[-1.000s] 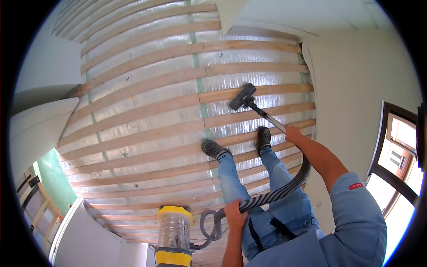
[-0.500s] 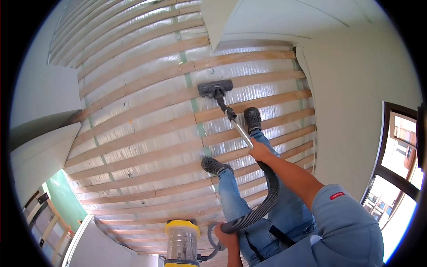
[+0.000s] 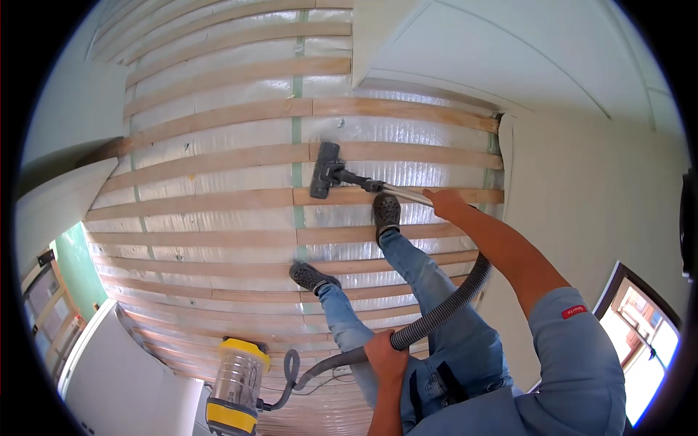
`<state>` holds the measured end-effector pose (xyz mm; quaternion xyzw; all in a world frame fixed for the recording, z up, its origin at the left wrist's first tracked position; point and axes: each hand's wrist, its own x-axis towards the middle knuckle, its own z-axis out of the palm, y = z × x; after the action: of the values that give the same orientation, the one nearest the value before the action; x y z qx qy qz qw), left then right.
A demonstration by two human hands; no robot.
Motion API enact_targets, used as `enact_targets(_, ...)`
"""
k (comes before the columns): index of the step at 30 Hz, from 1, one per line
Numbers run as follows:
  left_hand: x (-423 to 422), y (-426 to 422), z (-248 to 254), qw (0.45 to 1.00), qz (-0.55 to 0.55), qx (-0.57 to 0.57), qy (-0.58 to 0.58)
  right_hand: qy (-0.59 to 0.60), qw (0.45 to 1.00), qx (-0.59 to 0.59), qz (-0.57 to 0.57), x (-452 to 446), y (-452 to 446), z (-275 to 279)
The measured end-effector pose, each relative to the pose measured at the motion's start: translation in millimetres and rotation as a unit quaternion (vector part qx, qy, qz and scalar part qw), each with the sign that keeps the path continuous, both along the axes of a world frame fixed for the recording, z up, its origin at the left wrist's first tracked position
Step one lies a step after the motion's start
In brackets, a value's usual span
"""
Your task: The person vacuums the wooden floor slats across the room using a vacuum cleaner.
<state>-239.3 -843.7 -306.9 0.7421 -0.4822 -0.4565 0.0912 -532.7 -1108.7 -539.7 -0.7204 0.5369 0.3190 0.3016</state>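
Your vacuum head (image 3: pixel 327 171) is dark grey; tube (image 3: pixel 408 194) shiny silver. Hose (image 3: pixel 451 305) is grey with dark ridged rings. Vacuum (image 3: pixel 238 376): yellow at both ends, silvery middle, some dark grey trim. Your shirt (image 3: pixel 578 356) is plain grey-blue, with a red label (image 3: pixel 574 312) bearing pale lettering. Jeans (image 3: pixel 465 327) are faded blue, shoes (image 3: pixel 313 277) dark grey dotted with holes, strap (image 3: pixel 452 383) black. Under you, pale brown wood strips (image 3: pixel 218 202) stripe silver foil (image 3: pixel 218 182), crossed by light green tape (image 3: pixel 299 218). Wall (image 3: pixel 582 196) beside you: off-white.
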Motion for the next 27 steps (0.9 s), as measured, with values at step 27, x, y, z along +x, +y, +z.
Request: enact_targets(27, -87.9, -43.0, 7.9, 0.951, -0.065, 0.214, 0.213, -0.057, 0.986, -0.086, 0.132, 65.6, -130.7, -19.4)
